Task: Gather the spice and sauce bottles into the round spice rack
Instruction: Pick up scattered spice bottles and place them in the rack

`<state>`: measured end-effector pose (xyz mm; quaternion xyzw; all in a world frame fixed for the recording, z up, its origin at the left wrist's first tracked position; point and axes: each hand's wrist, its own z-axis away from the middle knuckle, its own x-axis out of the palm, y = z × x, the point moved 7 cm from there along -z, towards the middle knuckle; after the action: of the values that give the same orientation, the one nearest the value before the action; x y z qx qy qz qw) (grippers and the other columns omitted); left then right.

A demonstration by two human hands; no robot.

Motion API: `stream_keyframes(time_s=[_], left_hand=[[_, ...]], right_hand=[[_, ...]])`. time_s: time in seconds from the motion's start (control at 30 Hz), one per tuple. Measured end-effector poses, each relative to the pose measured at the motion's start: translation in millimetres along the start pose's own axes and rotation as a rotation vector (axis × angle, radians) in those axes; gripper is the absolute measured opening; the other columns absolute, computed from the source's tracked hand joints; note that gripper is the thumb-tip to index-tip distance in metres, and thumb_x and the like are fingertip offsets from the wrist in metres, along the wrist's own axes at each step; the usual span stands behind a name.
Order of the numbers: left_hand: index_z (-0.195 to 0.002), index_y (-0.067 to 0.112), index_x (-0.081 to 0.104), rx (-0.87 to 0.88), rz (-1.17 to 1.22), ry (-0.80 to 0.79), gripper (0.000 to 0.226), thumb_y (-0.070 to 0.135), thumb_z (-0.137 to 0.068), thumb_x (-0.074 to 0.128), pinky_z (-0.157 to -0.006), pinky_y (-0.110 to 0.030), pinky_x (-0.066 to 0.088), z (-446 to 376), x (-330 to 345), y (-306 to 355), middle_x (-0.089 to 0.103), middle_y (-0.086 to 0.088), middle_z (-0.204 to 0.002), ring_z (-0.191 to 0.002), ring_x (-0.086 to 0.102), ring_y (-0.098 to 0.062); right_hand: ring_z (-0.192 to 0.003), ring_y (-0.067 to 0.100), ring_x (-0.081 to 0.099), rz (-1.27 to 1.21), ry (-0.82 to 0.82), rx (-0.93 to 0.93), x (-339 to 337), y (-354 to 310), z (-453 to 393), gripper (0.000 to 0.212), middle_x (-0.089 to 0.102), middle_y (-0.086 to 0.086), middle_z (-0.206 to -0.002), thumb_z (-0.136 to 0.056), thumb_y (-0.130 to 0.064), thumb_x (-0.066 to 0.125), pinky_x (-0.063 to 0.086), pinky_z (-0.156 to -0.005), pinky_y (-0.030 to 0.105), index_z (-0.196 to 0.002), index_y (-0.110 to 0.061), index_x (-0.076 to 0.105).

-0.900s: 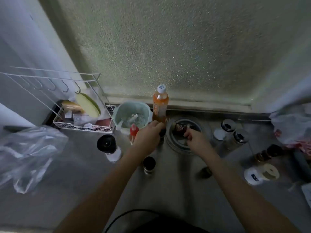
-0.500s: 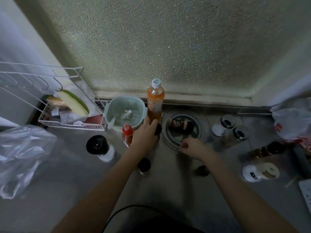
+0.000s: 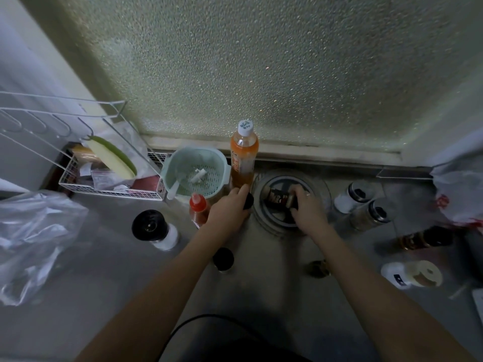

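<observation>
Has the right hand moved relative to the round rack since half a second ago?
Yes. The right hand has gone forward from the counter at the round rack's near rim to over the rack, its fingers on the small dark bottle inside it.

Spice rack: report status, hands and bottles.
Left hand gripping a black-capped bottle beside the round spice rack. Right hand setting a small jar inside. One dark jar already racked. Nothing blocking.
</observation>
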<state>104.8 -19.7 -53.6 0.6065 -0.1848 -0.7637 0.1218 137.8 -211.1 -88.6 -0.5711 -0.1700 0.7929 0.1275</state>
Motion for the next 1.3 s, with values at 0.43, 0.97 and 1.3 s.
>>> stream_keyframes(time_s=[0.43, 0.97, 1.3], left_hand=[[-0.118, 0.016, 0.045, 0.068, 0.223, 0.132, 0.042, 0.028, -0.084, 0.065, -0.082, -0.045, 0.053, -2, -33, 26, 0.056, -0.01, -0.117, -0.099, 0.058, -0.026], [-0.136, 0.015, 0.034, 0.103, 0.334, -0.053, 0.07, 0.011, -0.077, 0.071, -0.097, -0.037, 0.047, -40, 9, 54, 0.056, -0.015, -0.128, -0.116, 0.055, -0.028], [-0.098, 0.019, 0.057, 0.005, 0.368, 0.052, 0.01, 0.017, -0.088, 0.059, -0.065, -0.016, 0.045, 37, 12, 10, 0.063, 0.004, -0.091, -0.074, 0.057, -0.002]], right_hand=[[-0.112, 0.03, 0.055, -0.328, 0.204, -0.225, -39, -19, 9, 0.05, 0.058, 0.014, -0.12, -0.08, -0.018, 0.071, 0.048, -0.094, 0.048, -0.127, -0.014, 0.054], [-0.127, 0.016, 0.045, -0.491, 0.129, -0.149, -42, -13, 32, 0.067, 0.043, 0.008, -0.145, -0.088, 0.001, 0.056, 0.033, -0.103, 0.018, -0.146, -0.021, 0.032], [-0.108, 0.031, 0.054, -0.047, -0.282, 0.395, 16, 50, 104, 0.047, 0.053, 0.018, -0.109, -0.082, -0.027, 0.068, 0.046, -0.091, 0.039, -0.116, -0.004, 0.046]])
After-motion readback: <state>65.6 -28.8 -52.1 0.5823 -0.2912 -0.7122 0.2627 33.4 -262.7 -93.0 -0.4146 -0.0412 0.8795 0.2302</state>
